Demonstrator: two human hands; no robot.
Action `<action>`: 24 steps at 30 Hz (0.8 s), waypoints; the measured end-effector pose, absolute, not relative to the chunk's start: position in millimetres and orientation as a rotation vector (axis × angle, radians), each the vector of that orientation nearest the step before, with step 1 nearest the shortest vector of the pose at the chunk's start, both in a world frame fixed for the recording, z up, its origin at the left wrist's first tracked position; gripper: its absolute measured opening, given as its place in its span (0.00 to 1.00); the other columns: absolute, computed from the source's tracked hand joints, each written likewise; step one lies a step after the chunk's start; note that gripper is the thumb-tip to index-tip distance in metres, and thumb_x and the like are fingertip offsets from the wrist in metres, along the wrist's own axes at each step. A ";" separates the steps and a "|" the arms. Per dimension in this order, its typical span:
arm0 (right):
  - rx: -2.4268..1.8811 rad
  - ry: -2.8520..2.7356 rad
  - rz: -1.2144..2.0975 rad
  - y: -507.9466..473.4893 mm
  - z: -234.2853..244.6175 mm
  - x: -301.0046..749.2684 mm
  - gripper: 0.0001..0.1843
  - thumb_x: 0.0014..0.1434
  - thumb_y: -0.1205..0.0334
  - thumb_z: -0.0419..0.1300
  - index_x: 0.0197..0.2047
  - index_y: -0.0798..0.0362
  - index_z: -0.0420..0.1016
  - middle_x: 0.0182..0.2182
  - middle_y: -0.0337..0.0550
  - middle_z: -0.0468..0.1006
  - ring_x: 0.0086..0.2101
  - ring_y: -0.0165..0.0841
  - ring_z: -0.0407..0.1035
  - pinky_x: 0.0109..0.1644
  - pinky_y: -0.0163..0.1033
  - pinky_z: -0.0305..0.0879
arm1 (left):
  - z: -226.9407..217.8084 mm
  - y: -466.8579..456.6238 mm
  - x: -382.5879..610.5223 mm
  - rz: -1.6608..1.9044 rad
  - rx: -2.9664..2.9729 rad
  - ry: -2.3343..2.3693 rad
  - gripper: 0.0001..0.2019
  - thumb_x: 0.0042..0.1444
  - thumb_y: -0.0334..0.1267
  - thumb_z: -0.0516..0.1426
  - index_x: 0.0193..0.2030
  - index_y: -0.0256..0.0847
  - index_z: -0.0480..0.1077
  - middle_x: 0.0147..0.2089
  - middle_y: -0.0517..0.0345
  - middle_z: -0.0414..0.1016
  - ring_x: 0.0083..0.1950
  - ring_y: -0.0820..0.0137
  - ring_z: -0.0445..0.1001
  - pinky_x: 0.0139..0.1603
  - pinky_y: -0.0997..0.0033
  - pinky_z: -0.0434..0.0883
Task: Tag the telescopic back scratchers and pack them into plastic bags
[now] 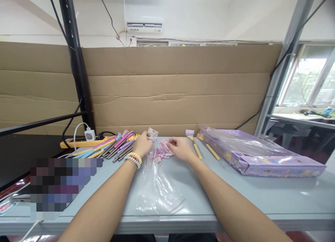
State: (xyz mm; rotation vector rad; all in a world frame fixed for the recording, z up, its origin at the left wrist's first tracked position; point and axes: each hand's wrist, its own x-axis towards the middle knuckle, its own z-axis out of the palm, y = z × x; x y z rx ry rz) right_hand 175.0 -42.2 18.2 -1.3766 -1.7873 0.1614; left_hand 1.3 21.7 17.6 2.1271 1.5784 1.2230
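On my feed, the left hand (142, 145) is bent over the top of the clear plastic bag (159, 189), its fingers nearly closed, but I cannot tell whether they pinch the film or only rest there. The right hand (180, 148) curls with thumb and fingertips together at the pink printed cards (162, 152); whether it grips 1 of them I cannot make out. The cards lie in a loose overlapping heap between the 2 hands, probably kept there so both can reach them, while the bag spreads from them toward the front edge of the table (248, 203). I judge the utensils (119, 146) are piled at left to stay within the left hand's reach, and the 2 yellow utensils (198, 152) set apart just beyond the right. For movement, I read the back as tightest: the cardboard panel (180, 85) stands behind, and the purple box (274, 167) borders the right side. The roomiest bare tabletop I see runs between the right forearm and that box's near edge, with a narrower strip left of the left forearm.
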 end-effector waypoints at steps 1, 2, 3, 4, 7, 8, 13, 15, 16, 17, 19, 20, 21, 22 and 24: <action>-1.373 -1.790 0.162 -42.4 18.1 175.1 0.10 0.50 0.62 0.52 0.24 0.55 0.72 0.19 0.40 0.74 0.22 0.29 0.64 0.26 0.33 0.55 | 17.3 22.4 1.1 1.169 2.153 1.576 0.11 0.46 0.30 0.51 0.36 0.38 0.70 0.31 0.51 0.74 0.34 0.65 0.70 0.33 0.71 0.62; -1.371 -1.792 0.161 -42.4 17.9 175.1 0.10 0.51 0.62 0.52 0.24 0.55 0.72 0.19 0.40 0.73 0.21 0.29 0.63 0.27 0.33 0.55 | 17.2 22.5 1.4 1.131 2.177 1.562 0.08 0.45 0.30 0.51 0.31 0.38 0.70 0.31 0.52 0.74 0.34 0.65 0.70 0.33 0.70 0.62; -1.371 -1.793 0.159 -42.4 17.7 175.1 0.10 0.51 0.62 0.52 0.24 0.55 0.72 0.18 0.39 0.73 0.21 0.29 0.63 0.27 0.33 0.55 | 17.5 21.7 2.0 1.110 2.198 1.537 0.07 0.45 0.30 0.51 0.29 0.38 0.71 0.30 0.52 0.74 0.34 0.65 0.70 0.34 0.70 0.62; -1.371 -1.792 0.157 -42.2 17.5 175.2 0.10 0.51 0.61 0.52 0.24 0.55 0.72 0.17 0.39 0.72 0.21 0.29 0.63 0.26 0.33 0.55 | 18.2 20.1 3.0 1.102 2.213 1.506 0.07 0.45 0.30 0.51 0.28 0.38 0.71 0.29 0.52 0.75 0.33 0.66 0.70 0.34 0.70 0.62; -1.369 -1.796 0.151 -41.7 17.3 175.2 0.10 0.51 0.61 0.53 0.24 0.55 0.72 0.18 0.39 0.73 0.21 0.29 0.63 0.26 0.32 0.55 | 21.8 11.0 7.1 1.079 2.249 1.373 0.09 0.45 0.30 0.50 0.28 0.38 0.72 0.27 0.54 0.75 0.31 0.67 0.70 0.34 0.71 0.63; -1.364 -1.804 0.148 -41.5 17.3 175.2 0.10 0.51 0.61 0.53 0.24 0.55 0.72 0.18 0.39 0.73 0.21 0.29 0.63 0.26 0.32 0.55 | 23.0 7.3 8.5 1.065 2.265 1.307 0.09 0.45 0.30 0.50 0.28 0.38 0.72 0.27 0.55 0.74 0.31 0.68 0.70 0.34 0.72 0.63; -1.310 -1.859 0.174 -40.9 17.1 175.0 0.12 0.53 0.59 0.53 0.24 0.55 0.71 0.21 0.39 0.74 0.23 0.29 0.63 0.26 0.32 0.54 | 23.7 -4.9 13.7 0.929 2.302 0.927 0.14 0.52 0.42 0.49 0.26 0.37 0.71 0.27 0.57 0.74 0.28 0.70 0.69 0.30 0.73 0.62; -1.277 -1.873 0.198 -40.9 17.0 174.9 0.12 0.53 0.58 0.53 0.24 0.55 0.71 0.22 0.40 0.74 0.24 0.29 0.63 0.26 0.32 0.54 | 22.3 -5.4 14.6 0.903 2.294 0.890 0.17 0.53 0.47 0.48 0.25 0.37 0.69 0.25 0.57 0.73 0.27 0.70 0.68 0.27 0.74 0.61; -1.267 -1.875 0.207 -40.9 16.9 174.9 0.12 0.53 0.58 0.53 0.24 0.55 0.71 0.22 0.40 0.74 0.24 0.29 0.64 0.26 0.32 0.54 | 21.6 -5.2 14.7 0.901 2.293 0.895 0.18 0.53 0.49 0.48 0.25 0.37 0.69 0.24 0.57 0.72 0.26 0.71 0.68 0.26 0.74 0.60; -1.263 -1.875 0.213 -40.9 16.8 174.9 0.12 0.53 0.57 0.53 0.24 0.55 0.71 0.22 0.40 0.74 0.24 0.29 0.64 0.26 0.32 0.54 | 21.0 -4.8 14.7 0.900 2.290 0.906 0.19 0.53 0.50 0.48 0.24 0.37 0.68 0.24 0.57 0.71 0.25 0.71 0.68 0.25 0.74 0.59; -1.272 -1.867 0.227 -40.6 16.4 175.0 0.12 0.53 0.57 0.53 0.24 0.54 0.71 0.22 0.40 0.74 0.24 0.29 0.64 0.26 0.32 0.55 | 20.3 -3.9 14.3 0.869 2.268 0.911 0.20 0.53 0.52 0.48 0.24 0.38 0.67 0.22 0.58 0.69 0.23 0.72 0.66 0.23 0.75 0.58; -1.275 -1.859 0.235 -40.3 16.0 175.1 0.12 0.53 0.57 0.53 0.24 0.54 0.71 0.22 0.40 0.74 0.24 0.29 0.64 0.27 0.32 0.55 | 20.0 -3.4 13.9 0.855 2.261 0.906 0.20 0.53 0.52 0.48 0.24 0.38 0.66 0.22 0.59 0.69 0.22 0.72 0.66 0.22 0.75 0.57; -1.271 -1.850 0.247 -39.8 15.3 175.3 0.12 0.53 0.57 0.53 0.25 0.54 0.70 0.22 0.40 0.74 0.24 0.29 0.64 0.27 0.33 0.55 | 19.8 -2.9 13.6 0.855 2.265 0.904 0.20 0.53 0.53 0.48 0.23 0.38 0.65 0.21 0.60 0.68 0.21 0.73 0.65 0.22 0.75 0.56; -1.260 -1.840 0.261 -39.2 14.5 175.6 0.11 0.53 0.57 0.53 0.26 0.54 0.70 0.23 0.40 0.74 0.24 0.29 0.64 0.27 0.33 0.56 | 19.5 -2.2 13.3 0.866 2.280 0.905 0.20 0.53 0.53 0.48 0.22 0.38 0.65 0.20 0.60 0.66 0.21 0.73 0.64 0.21 0.75 0.55; -1.233 -1.802 0.294 -37.9 12.6 176.4 0.09 0.52 0.57 0.54 0.29 0.54 0.69 0.23 0.39 0.73 0.23 0.29 0.64 0.27 0.33 0.57 | 18.8 -0.6 13.0 0.901 2.326 0.910 0.20 0.53 0.53 0.48 0.20 0.38 0.63 0.19 0.61 0.64 0.21 0.74 0.63 0.21 0.75 0.54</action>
